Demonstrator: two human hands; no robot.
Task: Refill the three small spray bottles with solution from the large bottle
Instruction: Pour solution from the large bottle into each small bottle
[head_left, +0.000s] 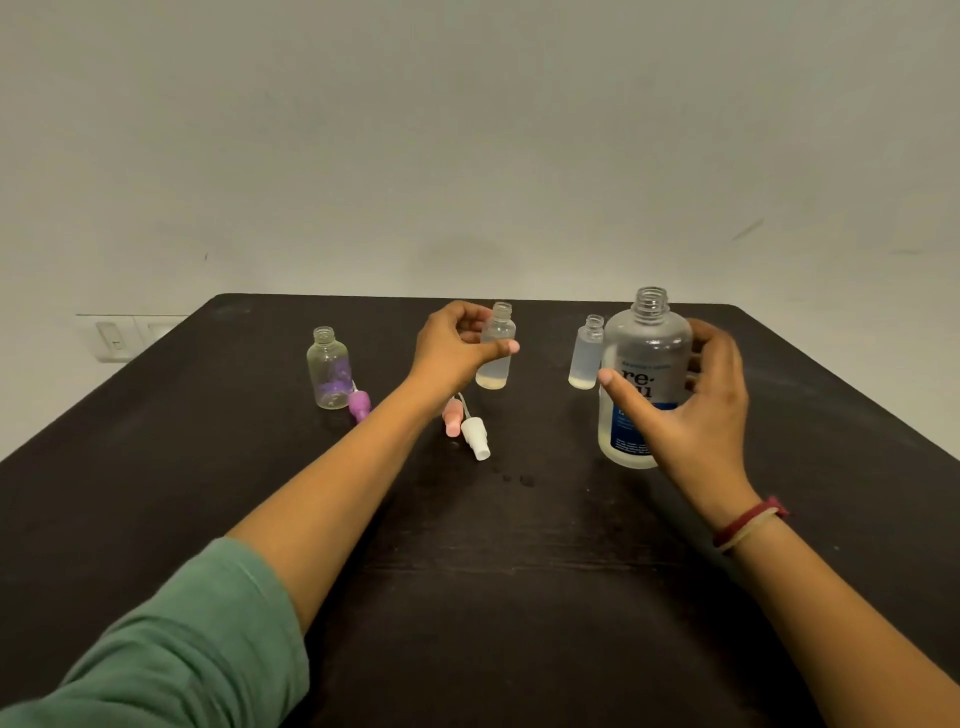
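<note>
Caps (475, 436) lie off for filling. Left hand (457, 348) pinches the middle small bottle (493, 371) at 12 o'clock to steady it; right hand (696, 410) wraps the large bottle (647, 343) at 2 o'clock, likely to pour.

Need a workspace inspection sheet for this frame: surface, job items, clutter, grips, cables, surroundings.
Surface: dark table, a few wet spots near the middle.
Job's things: large bottle upright, uncapped, part full. Left small bottle looks empty; middle small bottle and right small bottle hold a little liquid; all three are uncapped. Purple spray cap, pink spray cap and white spray cap lie on the table.
Clutter: nothing seen.
Grips: left hand pinches the middle small bottle; right hand curls round the large bottle.
Cables: nothing seen.
Surroundings: plain wall, switch plate at left.
</note>
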